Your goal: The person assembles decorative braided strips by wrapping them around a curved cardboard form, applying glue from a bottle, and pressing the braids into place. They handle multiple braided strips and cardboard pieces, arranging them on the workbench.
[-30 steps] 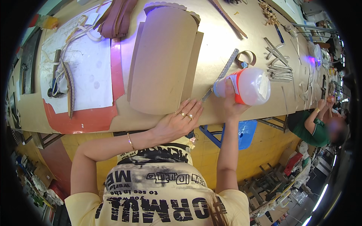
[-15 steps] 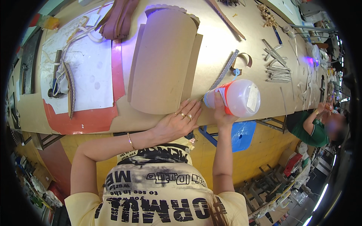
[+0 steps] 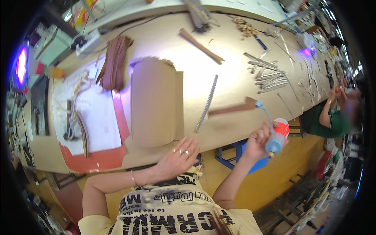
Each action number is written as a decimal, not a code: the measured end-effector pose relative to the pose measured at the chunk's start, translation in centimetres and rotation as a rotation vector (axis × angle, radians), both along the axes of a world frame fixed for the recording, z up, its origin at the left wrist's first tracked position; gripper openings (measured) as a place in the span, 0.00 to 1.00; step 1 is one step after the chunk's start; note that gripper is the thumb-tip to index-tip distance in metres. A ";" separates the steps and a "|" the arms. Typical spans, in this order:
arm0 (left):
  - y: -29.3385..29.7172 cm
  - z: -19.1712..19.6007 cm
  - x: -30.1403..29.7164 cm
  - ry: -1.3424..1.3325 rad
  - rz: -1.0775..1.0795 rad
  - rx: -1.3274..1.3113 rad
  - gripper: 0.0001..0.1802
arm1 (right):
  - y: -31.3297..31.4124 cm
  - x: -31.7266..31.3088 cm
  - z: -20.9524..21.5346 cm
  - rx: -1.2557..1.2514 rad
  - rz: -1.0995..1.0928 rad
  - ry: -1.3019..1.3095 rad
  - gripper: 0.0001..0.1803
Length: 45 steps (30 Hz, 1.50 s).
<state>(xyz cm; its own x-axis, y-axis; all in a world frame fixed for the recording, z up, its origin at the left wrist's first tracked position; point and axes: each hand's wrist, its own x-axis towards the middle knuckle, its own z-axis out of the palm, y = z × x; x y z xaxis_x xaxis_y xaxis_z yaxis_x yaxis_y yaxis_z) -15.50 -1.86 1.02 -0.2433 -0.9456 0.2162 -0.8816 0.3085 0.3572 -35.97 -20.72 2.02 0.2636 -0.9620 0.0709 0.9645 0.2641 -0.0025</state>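
Note:
My right hand (image 3: 257, 141) is wrapped round a squeeze bottle (image 3: 281, 127) with a red label, held up beyond the table's near edge. Its blue neck and nozzle tip down toward me, and a blue tether with a small cap arcs away from it. My left hand (image 3: 179, 157) lies flat at the near edge, fingers outstretched, fingertips by the near right corner of a brown panel (image 3: 153, 105) with a scalloped far edge. Right of the panel lies a grey braided strip (image 3: 206, 103). Beside it is a brown strip (image 3: 231, 109), its wide end near the bottle's small cap.
More braided strips (image 3: 270, 78) are piled farther right. A bundle of brown straps (image 3: 115, 64) and a white sheet (image 3: 98, 125) with cords and a hammer-like tool (image 3: 69, 121) occupy the left. A blue stool (image 3: 235, 154) stands under the edge. A co-worker in green (image 3: 329, 119) works at the far right.
My right hand has moved the bottle right, off the panel's edge, and turned its nozzle toward me. My left hand stays by the panel's corner. The head view has shifted, showing more of the table's far side.

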 end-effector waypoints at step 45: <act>-12.1 -1.4 -10.4 -0.278 -0.047 0.009 0.39 | -12.2 -5.5 -1.1 -0.284 -1.052 1.718 0.24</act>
